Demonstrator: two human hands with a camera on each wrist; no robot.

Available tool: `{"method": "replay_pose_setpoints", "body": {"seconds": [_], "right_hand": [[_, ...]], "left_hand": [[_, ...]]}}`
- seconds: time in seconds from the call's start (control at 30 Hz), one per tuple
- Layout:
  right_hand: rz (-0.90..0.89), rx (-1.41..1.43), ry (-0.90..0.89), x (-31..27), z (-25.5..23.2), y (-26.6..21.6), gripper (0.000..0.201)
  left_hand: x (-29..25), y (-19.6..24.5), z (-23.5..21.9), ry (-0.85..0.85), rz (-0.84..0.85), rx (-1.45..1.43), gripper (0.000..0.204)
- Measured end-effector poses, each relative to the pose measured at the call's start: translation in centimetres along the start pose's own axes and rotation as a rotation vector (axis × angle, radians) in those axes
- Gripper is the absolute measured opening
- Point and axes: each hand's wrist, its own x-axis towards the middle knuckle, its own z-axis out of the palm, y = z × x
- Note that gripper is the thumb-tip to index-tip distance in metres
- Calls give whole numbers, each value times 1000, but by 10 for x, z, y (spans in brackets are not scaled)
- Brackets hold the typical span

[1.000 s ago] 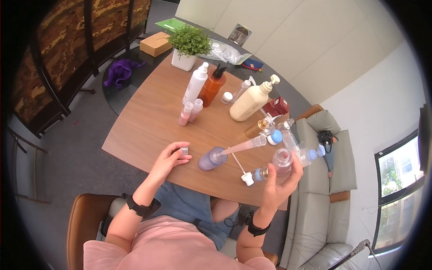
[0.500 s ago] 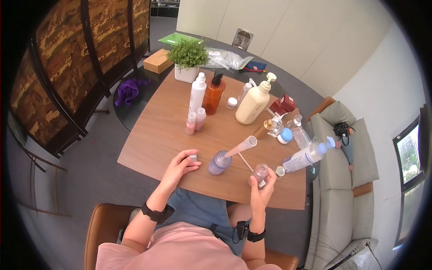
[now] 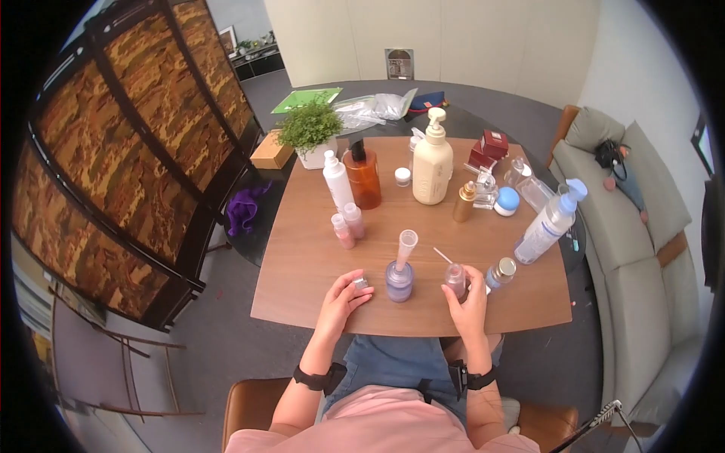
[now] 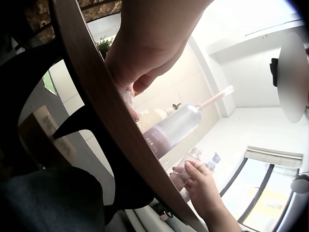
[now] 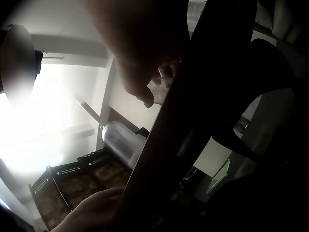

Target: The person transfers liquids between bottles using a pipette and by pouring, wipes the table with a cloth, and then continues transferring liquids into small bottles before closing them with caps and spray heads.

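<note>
My left hand (image 3: 341,303) rests near the table's front edge, its fingertips pinching a small clear ribbed cap (image 3: 361,283). My right hand (image 3: 470,303) grips a small see-through pinkish bottle (image 3: 454,278), upright with its mouth uncovered, thumb on the near side and fingers round the far side. Between the hands stands a translucent purple bottle (image 3: 399,285). A pale pink tube (image 3: 406,249) rises from its neck, wide end up and leaning slightly. A thin white straw (image 3: 443,255) lies behind the bottle in my right hand, partly hidden by it.
Right of my right hand are a silver-capped jar (image 3: 501,271) and a blue pump bottle (image 3: 545,226). Farther back stand a cream pump bottle (image 3: 432,166), an amber bottle (image 3: 363,178), a white bottle (image 3: 337,181), two small pink bottles (image 3: 345,232) and a potted plant (image 3: 311,128).
My right hand has brought the pinkish bottle down from a raised position and closer to the purple bottle. The left hand keeps the cap near the table edge. The head view has turned.
</note>
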Motion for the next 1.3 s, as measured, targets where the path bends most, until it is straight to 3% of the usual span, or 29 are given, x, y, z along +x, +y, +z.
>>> {"method": "replay_pose_setpoints", "body": {"seconds": [0.27, 1.3], "right_hand": [[-10, -38, 84, 2, -3, 5, 52], [-56, -80, 84, 1, -6, 2, 52]], "left_hand": [[2, -2, -3, 0, -31, 40, 37], [4, -2, -5, -11, -44, 49, 38]]}}
